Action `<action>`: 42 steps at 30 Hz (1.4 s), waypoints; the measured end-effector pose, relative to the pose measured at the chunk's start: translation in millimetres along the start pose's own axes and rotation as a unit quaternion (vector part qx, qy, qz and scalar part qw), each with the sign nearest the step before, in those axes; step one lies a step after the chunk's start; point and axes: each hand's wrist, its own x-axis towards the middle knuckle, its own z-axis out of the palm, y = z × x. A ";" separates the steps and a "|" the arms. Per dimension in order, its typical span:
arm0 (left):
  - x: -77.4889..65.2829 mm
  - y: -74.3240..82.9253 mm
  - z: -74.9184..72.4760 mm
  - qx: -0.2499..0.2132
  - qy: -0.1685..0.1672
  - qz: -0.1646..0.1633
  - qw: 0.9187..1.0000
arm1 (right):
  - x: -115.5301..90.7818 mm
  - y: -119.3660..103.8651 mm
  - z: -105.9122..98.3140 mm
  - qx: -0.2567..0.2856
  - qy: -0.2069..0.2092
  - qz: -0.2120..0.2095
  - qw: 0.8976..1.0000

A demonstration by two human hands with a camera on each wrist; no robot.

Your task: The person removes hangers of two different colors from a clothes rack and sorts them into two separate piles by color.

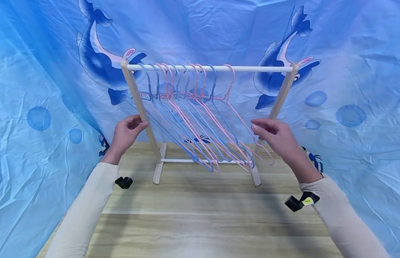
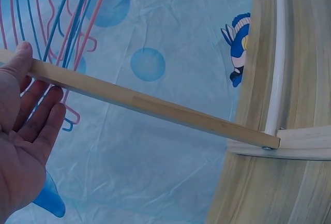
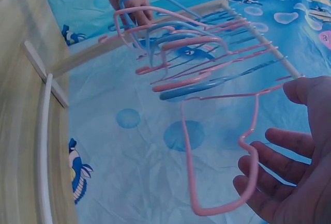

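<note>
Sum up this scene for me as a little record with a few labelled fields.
Stand: pale wooden rack with a white top bar, on a wood-grain surface
Hanging: slim pink and blue hangers on the bar
Left hand: grips the rack's pale left upright
Right hand: beside the rightmost pink hanger, fingers extended; contact unclear
Backdrop: wrinkled blue sheet printed with dolphins

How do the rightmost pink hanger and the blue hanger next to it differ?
Place: the pink hanger is outermost in the row, while the blue hanger sits second. Pose: in the right wrist view, the pink hanger shows its frame opened out; the blue hanger appears nearly edge-on. Nearness: the pink hanger is closer to the right hand than the blue hanger is. Both hang from the white top rod.
</note>
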 end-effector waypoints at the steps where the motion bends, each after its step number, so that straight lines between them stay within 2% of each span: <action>1: -0.3 -0.3 -0.3 0.001 0.000 -0.001 1.000 | 0.9 1.5 2.0 0.005 -0.001 0.003 1.000; 8: -1.9 -0.3 -1.7 -0.004 -0.002 -0.008 1.000 | 3.5 7.9 10.7 0.042 -0.014 0.028 0.999; 12: -1.9 -0.1 -1.9 -0.006 -0.001 -0.011 1.000 | 3.6 9.8 13.0 0.044 -0.024 0.041 0.998; 24: -0.9 -1.2 -1.7 -0.001 0.005 -0.003 1.000 | 9.1 9.5 16.7 0.094 -0.034 0.049 0.994; 42: -1.3 -1.2 -0.5 -0.008 -0.001 -0.008 1.000 | 5.4 0.7 10.3 0.071 0.002 0.039 0.997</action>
